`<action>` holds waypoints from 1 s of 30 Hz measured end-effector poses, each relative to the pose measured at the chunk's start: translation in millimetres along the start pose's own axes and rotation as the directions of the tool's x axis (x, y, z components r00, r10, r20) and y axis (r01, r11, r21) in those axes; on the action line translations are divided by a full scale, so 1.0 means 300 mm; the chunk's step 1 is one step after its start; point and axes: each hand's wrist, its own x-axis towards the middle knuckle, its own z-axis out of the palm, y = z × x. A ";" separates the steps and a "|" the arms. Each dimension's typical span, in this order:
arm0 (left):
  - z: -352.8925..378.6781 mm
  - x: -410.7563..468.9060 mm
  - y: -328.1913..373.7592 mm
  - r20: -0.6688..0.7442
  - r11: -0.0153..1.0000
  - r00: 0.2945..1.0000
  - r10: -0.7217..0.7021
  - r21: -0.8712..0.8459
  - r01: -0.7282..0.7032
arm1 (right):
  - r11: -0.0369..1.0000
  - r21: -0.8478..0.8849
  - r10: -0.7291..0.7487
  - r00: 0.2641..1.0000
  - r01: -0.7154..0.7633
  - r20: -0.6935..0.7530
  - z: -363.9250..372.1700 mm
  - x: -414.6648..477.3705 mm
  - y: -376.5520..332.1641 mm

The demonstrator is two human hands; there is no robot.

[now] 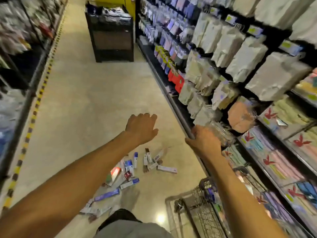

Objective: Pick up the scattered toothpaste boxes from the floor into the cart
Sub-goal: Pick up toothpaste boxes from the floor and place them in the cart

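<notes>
Fingers (pixel 147 116) of the left hand (pixel 141 128) hang loose and slightly curled, holding nothing, out over the aisle floor (pixel 82 100). The right hand (pixel 205 141) is stretched toward the right, at the front edge of the shelving (pixel 180 115). Its thumb lies by the rail, but the blur is such that I cannot tell whether its fingers are apart, together or gripping the edge. The toothpaste boxes (pixel 132 169) all seem to be down on the floor. They make a loose scatter nearer than both hands, running from the middle of the aisle toward the near left, some overlapping, some alone. The cart (pixel 199 205) stands at the near right, close against the shelving and just beside the scatter. Something dark sits at its far end, but I can make out no box in it. By my reckoning the job has hardly begun: neither hand has a box, and the whole heap is left to gather and drop in.
</notes>
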 end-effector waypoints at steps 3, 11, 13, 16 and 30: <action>0.061 0.017 -0.216 0.026 0.998 0.998 -0.056 -0.010 0.057 | 0.999 -0.013 -0.043 0.998 0.044 0.041 0.100 0.085 -0.181; 0.253 0.053 -0.671 0.114 0.979 0.974 -0.198 -0.032 0.203 | 0.993 0.041 -0.111 0.986 0.107 0.124 0.435 0.319 -0.542; 0.326 0.048 -0.747 0.138 0.970 0.963 -0.233 -0.041 0.240 | 0.991 0.083 -0.117 0.984 0.106 0.138 0.530 0.359 -0.596; 0.488 0.044 -0.853 0.222 0.940 0.925 -0.307 -0.079 0.331 | 0.984 0.158 -0.113 0.970 0.080 0.215 0.752 0.414 -0.653; 2.014 0.096 -1.011 0.479 0.851 0.783 -0.397 -0.127 0.509 | 0.989 0.086 -0.149 0.874 0.124 0.462 2.243 0.523 -0.356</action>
